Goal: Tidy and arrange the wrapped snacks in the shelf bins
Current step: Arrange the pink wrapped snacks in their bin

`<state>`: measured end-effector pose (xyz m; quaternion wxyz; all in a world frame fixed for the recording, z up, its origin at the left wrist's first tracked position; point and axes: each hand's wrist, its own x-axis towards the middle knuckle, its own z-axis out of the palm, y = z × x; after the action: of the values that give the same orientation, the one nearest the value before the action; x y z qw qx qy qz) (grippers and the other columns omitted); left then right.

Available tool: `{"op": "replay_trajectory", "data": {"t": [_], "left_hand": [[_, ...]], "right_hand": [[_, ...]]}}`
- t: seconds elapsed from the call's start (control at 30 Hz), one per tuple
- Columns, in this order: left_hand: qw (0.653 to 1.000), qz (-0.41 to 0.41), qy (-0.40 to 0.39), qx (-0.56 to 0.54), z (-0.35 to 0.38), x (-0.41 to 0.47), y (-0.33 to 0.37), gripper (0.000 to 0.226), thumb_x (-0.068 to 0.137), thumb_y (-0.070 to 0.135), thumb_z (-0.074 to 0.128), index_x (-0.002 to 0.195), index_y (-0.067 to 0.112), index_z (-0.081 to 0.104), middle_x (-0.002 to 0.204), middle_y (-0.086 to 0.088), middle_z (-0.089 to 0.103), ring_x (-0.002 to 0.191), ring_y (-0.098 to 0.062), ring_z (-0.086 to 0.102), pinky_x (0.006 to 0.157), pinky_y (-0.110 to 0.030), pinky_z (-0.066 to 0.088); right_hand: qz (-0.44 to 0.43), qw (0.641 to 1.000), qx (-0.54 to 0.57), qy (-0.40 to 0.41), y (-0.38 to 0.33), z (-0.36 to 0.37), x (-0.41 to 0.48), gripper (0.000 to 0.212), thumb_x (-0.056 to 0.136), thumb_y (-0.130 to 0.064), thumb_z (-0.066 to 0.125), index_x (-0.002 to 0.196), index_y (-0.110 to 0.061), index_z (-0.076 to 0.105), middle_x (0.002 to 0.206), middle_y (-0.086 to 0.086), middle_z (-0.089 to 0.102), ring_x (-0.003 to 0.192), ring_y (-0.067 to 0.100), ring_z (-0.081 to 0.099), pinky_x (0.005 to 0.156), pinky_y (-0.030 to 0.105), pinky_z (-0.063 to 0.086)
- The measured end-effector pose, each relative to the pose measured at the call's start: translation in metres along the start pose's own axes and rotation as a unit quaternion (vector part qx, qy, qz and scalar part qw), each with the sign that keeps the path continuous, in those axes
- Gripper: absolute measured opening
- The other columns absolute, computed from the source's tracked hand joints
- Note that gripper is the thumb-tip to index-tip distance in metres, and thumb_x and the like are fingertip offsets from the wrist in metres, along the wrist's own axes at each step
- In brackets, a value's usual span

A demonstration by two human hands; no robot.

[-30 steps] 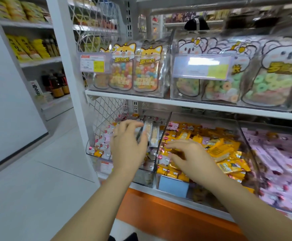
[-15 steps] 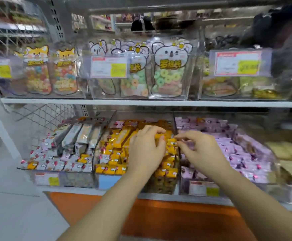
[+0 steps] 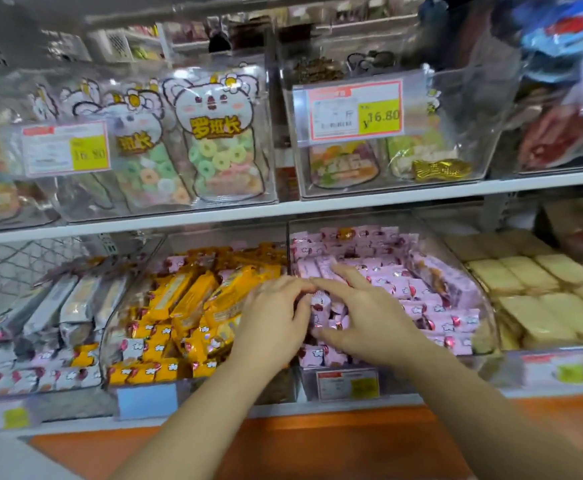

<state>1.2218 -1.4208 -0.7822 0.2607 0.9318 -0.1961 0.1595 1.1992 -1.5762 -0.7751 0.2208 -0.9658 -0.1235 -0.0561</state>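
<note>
Head view: at frame centre, the left hand [image 3: 276, 315] pinches a pink wrapped snack [image 3: 318, 303] in its bin [image 3: 404, 372], with the right hand [image 3: 364, 318] spread flat alongside. Yellow snacks [image 3: 193, 303] to the left look jumbled, so much tidying likely remains.

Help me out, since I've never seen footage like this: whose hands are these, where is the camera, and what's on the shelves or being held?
There is no machine here. A person wears a camera on the head, so the picture looks forward and down over their own arms at a shop shelf. The left hand and right hand meet over a clear bin of pink wrapped snacks. The right hand's fingers are spread on the packs. The left hand's fingers curl against one upright pink pack, but I can't tell whether it is really gripped. Neighbouring bins hold yellow wrapped snacks, silver packs and pale yellow packs. On the shelf above stand animal-faced candy bags.
</note>
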Motion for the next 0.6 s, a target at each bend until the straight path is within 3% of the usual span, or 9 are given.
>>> {"op": "replay_trajectory", "data": {"t": [0.13,0.23,0.3,0.43,0.6], "left_hand": [[1.000,0.010,-0.013,-0.003,-0.001,-0.002,0.008,0.027,0.097,0.017,0.045,0.116,0.029,0.061,0.119,0.012,0.060,0.114,-0.009,0.052,0.113,-0.044,0.023],[0.999,0.019,-0.034,-0.006,0.001,-0.001,0.017,0.031,0.099,0.017,0.040,0.122,0.029,0.057,0.129,0.012,0.055,0.124,-0.006,0.044,0.118,-0.036,0.005],[0.998,0.022,-0.047,-0.030,0.004,0.002,0.024,0.032,0.099,0.015,0.040,0.124,0.027,0.056,0.131,0.009,0.054,0.126,-0.006,0.041,0.119,-0.035,0.008],[0.993,0.037,-0.076,-0.082,0.013,0.015,0.043,0.035,0.099,0.013,0.040,0.129,0.026,0.054,0.131,0.006,0.055,0.123,-0.010,0.044,0.112,-0.034,0.027],[0.985,0.061,-0.125,-0.103,0.031,0.031,0.067,0.040,0.101,0.011,0.035,0.136,0.022,0.048,0.146,0.006,0.042,0.136,-0.009,0.031,0.112,-0.018,0.019]], "right_hand": [[0.015,0.998,0.023,0.049,0.006,0.007,0.003,0.053,0.086,-0.044,0.059,0.136,-0.038,0.042,0.153,-0.009,0.024,0.128,0.017,0.043,0.104,0.034,0.034],[0.033,0.995,0.044,0.080,0.012,0.005,0.003,0.045,0.087,-0.032,0.059,0.132,-0.032,0.051,0.149,-0.010,0.033,0.110,0.014,0.056,0.097,0.033,0.044],[0.037,0.992,0.058,0.107,0.018,-0.001,0.001,0.043,0.086,-0.026,0.061,0.128,-0.028,0.056,0.147,-0.009,0.038,0.103,0.014,0.060,0.094,0.035,0.047],[0.059,0.985,0.031,0.157,0.037,-0.018,-0.009,0.040,0.085,-0.022,0.063,0.125,-0.026,0.060,0.145,-0.010,0.042,0.102,0.016,0.060,0.090,0.035,0.049],[0.102,0.972,-0.015,0.213,0.067,-0.036,-0.023,0.034,0.083,-0.020,0.068,0.117,-0.020,0.067,0.134,0.000,0.055,0.106,0.028,0.059,0.095,0.038,0.044]]}}
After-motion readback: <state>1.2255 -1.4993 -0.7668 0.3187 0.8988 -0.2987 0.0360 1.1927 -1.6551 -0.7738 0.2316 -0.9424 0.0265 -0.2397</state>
